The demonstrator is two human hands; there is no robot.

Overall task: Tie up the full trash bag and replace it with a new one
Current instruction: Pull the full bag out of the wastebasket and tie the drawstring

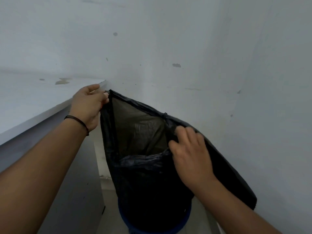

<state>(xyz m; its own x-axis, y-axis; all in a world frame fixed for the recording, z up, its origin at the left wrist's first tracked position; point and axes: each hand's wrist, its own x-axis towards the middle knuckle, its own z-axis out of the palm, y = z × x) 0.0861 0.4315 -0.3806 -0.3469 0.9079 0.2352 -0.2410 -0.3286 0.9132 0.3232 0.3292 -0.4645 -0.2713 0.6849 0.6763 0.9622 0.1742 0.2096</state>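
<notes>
A black trash bag [143, 179] stands open-mouthed over a blue bin [186, 215], whose rim shows at the bottom. My left hand [87, 105] pinches the bag's top edge at its far left corner and holds it up. My right hand [189, 152] grips the bag's near right edge, fingers curled over the plastic. The mouth is spread between both hands, and the thin inner film looks greyish and see-through. What lies inside the bag is hidden.
A white wall [185, 39] with small marks rises right behind the bin. A white counter or ledge [33, 95] runs along the left, its grey front [50, 166] close beside the bin. Pale floor [104, 183] shows between them.
</notes>
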